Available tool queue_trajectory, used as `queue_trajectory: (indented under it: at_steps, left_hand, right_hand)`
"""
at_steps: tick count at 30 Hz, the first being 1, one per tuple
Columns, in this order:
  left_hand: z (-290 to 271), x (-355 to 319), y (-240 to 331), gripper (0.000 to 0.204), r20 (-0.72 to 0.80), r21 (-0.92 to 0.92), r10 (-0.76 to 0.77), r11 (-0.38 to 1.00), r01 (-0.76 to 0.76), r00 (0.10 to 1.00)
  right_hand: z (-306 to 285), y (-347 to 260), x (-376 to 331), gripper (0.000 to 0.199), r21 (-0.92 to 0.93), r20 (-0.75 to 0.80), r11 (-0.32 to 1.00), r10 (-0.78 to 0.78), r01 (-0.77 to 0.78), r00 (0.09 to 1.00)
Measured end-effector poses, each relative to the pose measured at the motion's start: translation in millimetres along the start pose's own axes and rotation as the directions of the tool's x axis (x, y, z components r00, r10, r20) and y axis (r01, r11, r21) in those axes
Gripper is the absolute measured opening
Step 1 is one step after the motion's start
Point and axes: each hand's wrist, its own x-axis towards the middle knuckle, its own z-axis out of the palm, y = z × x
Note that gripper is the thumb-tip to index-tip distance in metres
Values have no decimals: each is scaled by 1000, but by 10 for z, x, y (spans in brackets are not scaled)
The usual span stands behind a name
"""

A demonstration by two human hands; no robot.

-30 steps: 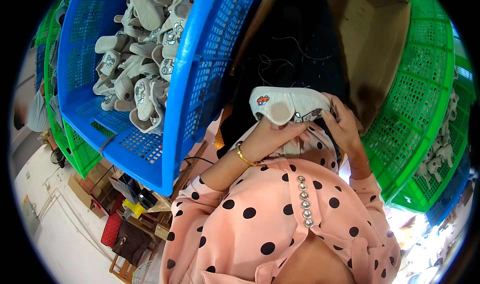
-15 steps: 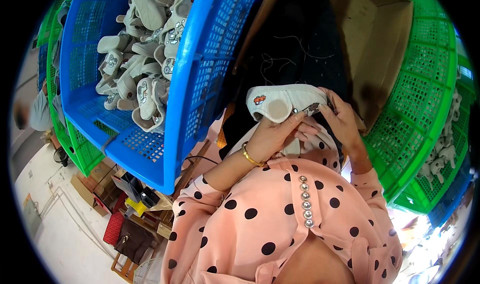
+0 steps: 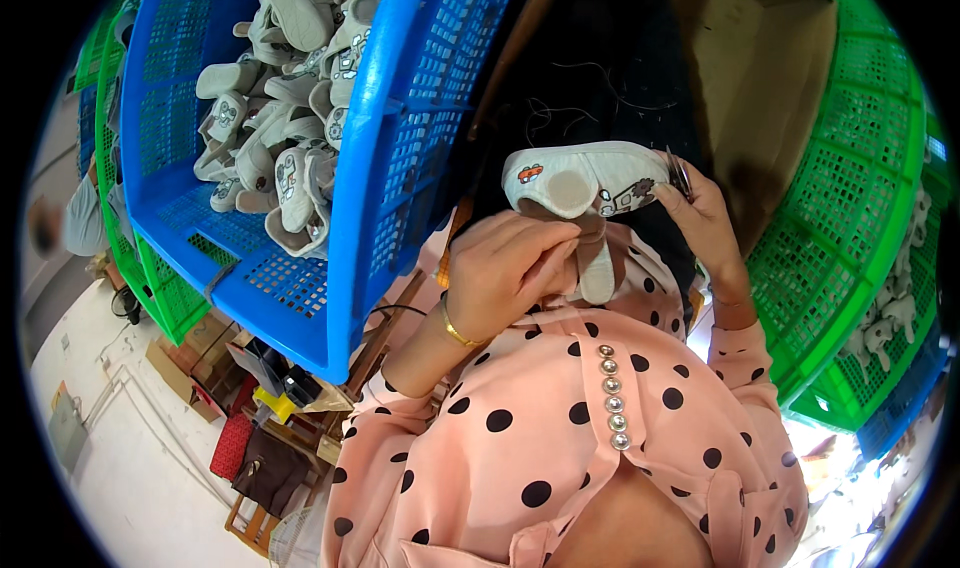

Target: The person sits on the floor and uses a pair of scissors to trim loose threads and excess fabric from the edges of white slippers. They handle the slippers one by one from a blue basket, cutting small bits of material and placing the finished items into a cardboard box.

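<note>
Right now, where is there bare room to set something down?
Free: the visible inside of the cardboard box, between dark trousers and green basket; the trousers beyond the held shoe, save loose threads. Crowded: the blue basket holding piled shoes, and around left hand and right hand.

No text, label, number or sign can be read: the light cloth shoe (image 3: 597,166) bears pictorial prints, a red vehicle (image 3: 529,174) and a dark-outlined machine (image 3: 628,196), and the small prints on the shoes (image 3: 293,193) in the blue basket (image 3: 366,118) show no legible characters.
</note>
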Motion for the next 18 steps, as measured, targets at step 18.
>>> queue_trajectory:
  at_steps: [18]
  left_hand:
    - [-123, 252, -193, 20, 133, 51, -48, 998, 42, 990]
  right_hand:
    - [42, 20, -3, 37, -331, -79, 940, -109, 77, 991]
